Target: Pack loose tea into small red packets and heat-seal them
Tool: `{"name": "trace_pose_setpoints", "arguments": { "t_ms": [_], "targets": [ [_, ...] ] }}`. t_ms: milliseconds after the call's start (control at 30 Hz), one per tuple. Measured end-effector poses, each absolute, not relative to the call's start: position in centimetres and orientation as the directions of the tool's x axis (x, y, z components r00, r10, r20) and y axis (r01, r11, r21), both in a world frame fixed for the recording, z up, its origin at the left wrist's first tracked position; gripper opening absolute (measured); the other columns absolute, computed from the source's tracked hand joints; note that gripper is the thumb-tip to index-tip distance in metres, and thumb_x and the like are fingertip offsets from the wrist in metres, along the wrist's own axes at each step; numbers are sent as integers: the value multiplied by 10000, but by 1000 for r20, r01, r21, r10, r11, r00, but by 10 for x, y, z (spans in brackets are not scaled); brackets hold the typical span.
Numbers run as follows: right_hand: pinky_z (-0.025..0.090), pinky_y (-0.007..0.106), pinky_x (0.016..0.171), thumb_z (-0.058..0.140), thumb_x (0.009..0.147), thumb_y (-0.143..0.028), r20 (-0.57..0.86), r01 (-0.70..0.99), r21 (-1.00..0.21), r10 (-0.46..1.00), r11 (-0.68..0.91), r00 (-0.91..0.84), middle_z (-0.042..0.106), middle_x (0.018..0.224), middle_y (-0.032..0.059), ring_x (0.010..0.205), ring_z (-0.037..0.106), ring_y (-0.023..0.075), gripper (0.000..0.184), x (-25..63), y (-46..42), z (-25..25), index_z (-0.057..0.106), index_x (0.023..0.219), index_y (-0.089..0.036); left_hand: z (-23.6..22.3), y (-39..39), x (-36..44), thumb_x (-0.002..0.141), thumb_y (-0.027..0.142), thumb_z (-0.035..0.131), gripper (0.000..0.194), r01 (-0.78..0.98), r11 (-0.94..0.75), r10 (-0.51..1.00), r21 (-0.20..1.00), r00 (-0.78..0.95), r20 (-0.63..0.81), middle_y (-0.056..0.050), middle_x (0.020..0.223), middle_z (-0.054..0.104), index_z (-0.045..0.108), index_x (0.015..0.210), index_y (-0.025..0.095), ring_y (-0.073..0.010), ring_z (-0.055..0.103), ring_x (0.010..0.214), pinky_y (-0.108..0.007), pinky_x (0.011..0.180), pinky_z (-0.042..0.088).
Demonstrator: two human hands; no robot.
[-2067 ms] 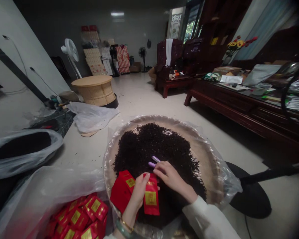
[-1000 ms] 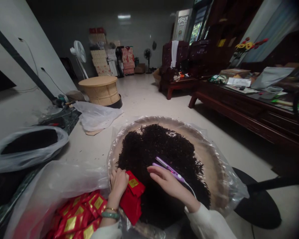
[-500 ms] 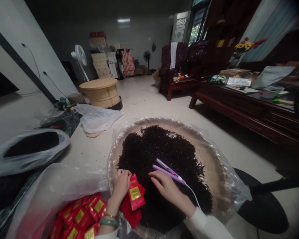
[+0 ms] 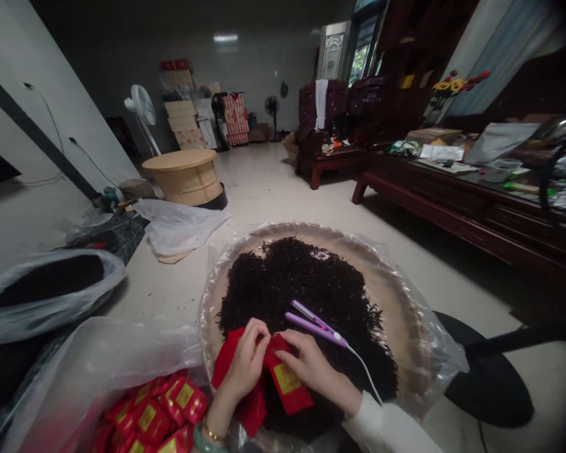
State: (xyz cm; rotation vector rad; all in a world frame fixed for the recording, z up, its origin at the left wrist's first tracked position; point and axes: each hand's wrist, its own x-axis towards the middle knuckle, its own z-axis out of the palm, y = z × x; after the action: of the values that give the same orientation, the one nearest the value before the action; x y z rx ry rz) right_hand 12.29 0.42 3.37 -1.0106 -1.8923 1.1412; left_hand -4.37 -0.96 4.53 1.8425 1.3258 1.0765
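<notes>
A wide round tray [image 4: 396,296] lined with clear plastic holds a big heap of dark loose tea leaves [image 4: 306,289]. At its near edge my left hand [image 4: 245,362] and my right hand [image 4: 306,365] both pinch the top of one red packet [image 4: 285,380] with a gold label. More red packets [image 4: 231,362] lie under my left hand. A purple heat-sealing clamp [image 4: 314,322] with a white cord rests on the leaves, just beyond my right fingers.
A clear bag of filled red packets [image 4: 155,418] lies at lower left. Another plastic-lined bag of dark leaves [image 4: 47,280] sits at the left. A dark wooden bench [image 4: 453,201], a round wicker stool [image 4: 183,176], a fan and a black chair base [image 4: 485,377] stand around.
My left hand went to the pile of red packets, picked one up and brought it to the middle. My right hand let go of the purple clamp and now pinches that packet too.
</notes>
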Motion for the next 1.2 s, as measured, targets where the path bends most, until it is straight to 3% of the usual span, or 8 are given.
{"name": "trace_pose_setpoints", "arguments": {
  "t_ms": [233,400,500,700,800,933,1033,1200],
  "targets": [
    [515,383,894,605,821,-188,135,149,-968,919,202,-371,653,1159,93,967,643,220,422,142,0,14,548,1238,-224,46,-11,-49,849,295,588,126,487,-285,927,826,358,109,-11,779,581,613,781,191,-154,547,724,-245,654,431],
    [434,455,998,515,875,-134,337,296,-780,769,551,-543,572,1242,121,1153,521,248,465,146,-3,33,481,1328,-233,47,-14,-45,893,242,500,152,483,-320,905,815,410,112,-43,899,579,626,826,188,-166,563,835,-271,761,462],
    [464,448,942,544,882,-157,374,313,-659,659,684,-652,598,1156,130,1090,519,251,385,146,-3,49,529,1265,-197,47,-13,-43,891,294,512,170,442,-340,899,830,413,148,-59,945,567,646,874,191,-175,554,873,-291,797,462],
    [510,317,751,616,871,-226,339,301,-684,655,665,-675,609,825,52,904,540,203,48,142,-6,52,641,854,-189,35,-9,-37,817,657,481,597,226,-301,942,926,219,253,-36,662,540,524,463,178,-162,497,664,-282,636,420],
    [512,333,734,539,903,-175,385,355,-571,623,740,-681,601,802,64,901,513,219,121,139,-13,50,614,808,-183,31,-7,-31,841,645,453,605,148,-300,941,942,210,266,-24,552,501,545,459,185,-173,481,639,-297,633,398],
    [503,362,796,418,937,-123,441,405,-433,581,805,-684,641,911,107,921,506,230,205,136,-24,55,619,931,-163,34,-7,-27,883,606,407,623,279,-383,923,881,164,349,-31,617,500,522,435,188,-173,447,660,-318,666,368],
    [491,349,752,583,887,-252,359,455,-488,646,745,-673,665,841,93,830,547,225,111,136,-25,57,644,896,-160,36,-10,-25,883,651,321,667,348,-451,892,822,201,405,-34,663,499,518,443,191,-176,429,675,-344,718,365],
    [446,305,733,800,673,-429,130,452,-667,689,593,-713,616,567,-19,611,542,152,266,137,-19,46,677,651,-194,37,-16,-17,852,715,212,736,367,-522,843,770,361,400,-49,668,500,520,432,195,-186,426,692,-334,652,359]
  ]
}}
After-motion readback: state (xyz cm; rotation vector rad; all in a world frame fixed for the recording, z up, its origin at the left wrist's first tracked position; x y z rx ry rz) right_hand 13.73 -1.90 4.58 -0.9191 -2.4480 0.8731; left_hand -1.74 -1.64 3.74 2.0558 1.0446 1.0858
